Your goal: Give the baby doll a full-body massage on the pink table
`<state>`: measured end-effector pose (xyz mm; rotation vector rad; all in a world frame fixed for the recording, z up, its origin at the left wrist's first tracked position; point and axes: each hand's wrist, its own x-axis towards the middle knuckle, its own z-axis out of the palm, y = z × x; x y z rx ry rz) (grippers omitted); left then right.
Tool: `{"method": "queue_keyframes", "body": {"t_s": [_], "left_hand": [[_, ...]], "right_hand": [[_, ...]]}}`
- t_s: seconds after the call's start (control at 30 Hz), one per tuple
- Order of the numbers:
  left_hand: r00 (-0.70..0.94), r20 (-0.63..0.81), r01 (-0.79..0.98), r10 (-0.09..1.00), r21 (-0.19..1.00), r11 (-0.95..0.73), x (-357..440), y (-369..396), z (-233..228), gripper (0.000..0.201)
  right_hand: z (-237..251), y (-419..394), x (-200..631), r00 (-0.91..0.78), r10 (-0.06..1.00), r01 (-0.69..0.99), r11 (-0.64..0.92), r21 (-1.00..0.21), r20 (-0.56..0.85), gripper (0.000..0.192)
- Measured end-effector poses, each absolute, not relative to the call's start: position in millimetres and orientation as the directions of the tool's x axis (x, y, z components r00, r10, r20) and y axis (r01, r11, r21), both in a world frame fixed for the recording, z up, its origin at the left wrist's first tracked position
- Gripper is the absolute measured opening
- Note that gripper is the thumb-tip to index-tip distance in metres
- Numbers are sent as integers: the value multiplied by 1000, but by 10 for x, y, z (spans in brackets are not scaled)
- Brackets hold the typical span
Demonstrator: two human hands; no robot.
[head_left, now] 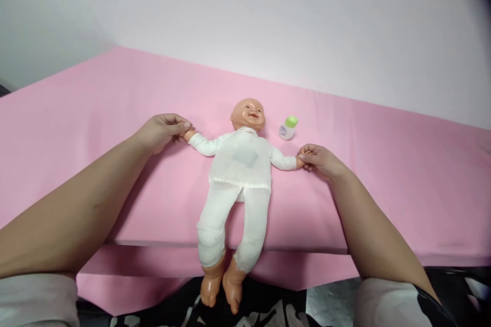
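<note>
A baby doll in white clothes lies on its back on the pink table cover, arms spread wide. Its legs hang over the front edge, bare feet pointing down. My left hand is closed around the doll's hand on the left side. My right hand pinches the doll's other hand on the right. A small white bottle with a green cap lies on the cover beside the doll's head, just beyond my right hand.
A pale wall rises behind the table. The pink cover drapes over the front edge. Dark patterned fabric shows below the doll's feet.
</note>
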<state>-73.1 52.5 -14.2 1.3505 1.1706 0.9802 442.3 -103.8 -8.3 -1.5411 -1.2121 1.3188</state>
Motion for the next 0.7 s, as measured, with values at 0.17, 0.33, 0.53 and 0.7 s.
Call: {"method": "queue_keyframes", "body": {"t_s": [0.17, 0.33, 0.53, 0.7], "left_hand": [[167, -57, 181, 984, 983, 26, -699, 505, -112, 35], [180, -68, 203, 981, 979, 30, -694, 508, -113, 33], [223, -105, 96, 969, 992, 85, -730, 515, -116, 39], [251, -114, 56, 961, 993, 103, -747, 503, -104, 49]], "right_hand": [[-108, -1034, 4362, 73, 973, 194, -229, -954, -219, 48], [-157, -989, 4349, 153, 972, 161, -201, -966, -176, 49], [-148, -983, 4386, 131, 967, 76, -228, -971, -217, 35], [-71, -1052, 4421, -28, 977, 5, -211, -977, -211, 42]]}}
